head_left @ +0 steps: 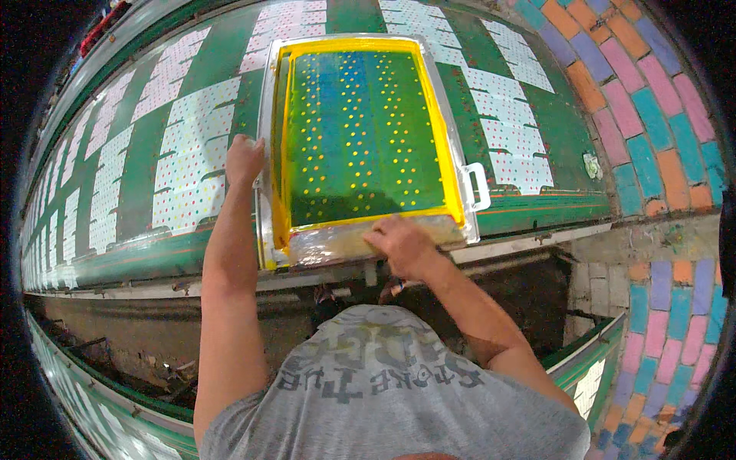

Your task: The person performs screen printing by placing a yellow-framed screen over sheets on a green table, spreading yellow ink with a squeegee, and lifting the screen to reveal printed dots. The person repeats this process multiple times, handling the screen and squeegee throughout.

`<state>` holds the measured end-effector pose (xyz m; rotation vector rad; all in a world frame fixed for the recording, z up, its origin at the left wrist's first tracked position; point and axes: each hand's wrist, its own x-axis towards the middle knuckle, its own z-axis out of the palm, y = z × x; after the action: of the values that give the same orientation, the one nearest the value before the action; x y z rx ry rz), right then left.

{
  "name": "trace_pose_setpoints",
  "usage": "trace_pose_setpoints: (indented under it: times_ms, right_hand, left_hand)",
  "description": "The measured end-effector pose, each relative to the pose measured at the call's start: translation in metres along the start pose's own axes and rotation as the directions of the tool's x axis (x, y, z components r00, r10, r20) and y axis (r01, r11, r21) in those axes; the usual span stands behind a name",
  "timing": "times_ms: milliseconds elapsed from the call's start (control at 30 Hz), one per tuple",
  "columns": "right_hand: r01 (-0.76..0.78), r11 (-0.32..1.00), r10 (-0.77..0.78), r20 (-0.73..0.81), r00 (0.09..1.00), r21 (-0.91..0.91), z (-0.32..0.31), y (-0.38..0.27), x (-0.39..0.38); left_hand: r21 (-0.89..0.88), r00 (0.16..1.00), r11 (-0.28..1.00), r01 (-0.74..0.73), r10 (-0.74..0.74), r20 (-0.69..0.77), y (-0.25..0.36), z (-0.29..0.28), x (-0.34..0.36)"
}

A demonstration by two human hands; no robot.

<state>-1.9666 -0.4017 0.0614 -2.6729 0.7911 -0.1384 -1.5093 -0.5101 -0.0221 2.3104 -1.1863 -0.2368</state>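
A screen printing frame (268, 100) lies on the green printing table, its mesh (345, 180) showing rows of small yellow dots. Thick yellow ink (452, 146) coats the inside border. My left hand (245, 159) is closed at the frame's left side; what its fingers wrap there is partly hidden. On the near edge, by a strip of shiny tape, my right hand (402, 244) grips the frame with bent fingers. A white handle (479, 186) sticks out from the right side, with no hand on it.
White cut fabric pieces (506, 134) printed with coloured dots lie in rows across the green table (567, 153). Behind me is a second green table (115, 406) with white pieces. Painted bricks (652, 115) pave the right side. A dark gap (491, 295) lies between the tables.
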Motion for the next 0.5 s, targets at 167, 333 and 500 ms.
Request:
trace_pose_setpoints:
  times_ms: [167, 333, 500]
  right_hand:
    - [0.157, 0.986, -0.152, -0.092, 0.984, 0.048, -0.008, 0.018, -0.032]
    - [0.112, 0.967, -0.047, -0.273, 0.961, 0.229, -0.032, 0.076, -0.076]
    - [-0.226, 0.953, 0.302, -0.591, 0.748, 0.202, -0.052, 0.153, -0.096]
  left_hand:
    - [0.156, 0.994, 0.982, -0.103, 0.097, 0.049, 0.014, -0.008, -0.005]
    - [0.239, 0.988, 0.959, 0.152, -0.147, -0.039, 0.048, -0.015, -0.013]
    - [0.287, 0.980, 0.937, 0.199, -0.199, -0.031, 0.064, -0.017, -0.015]
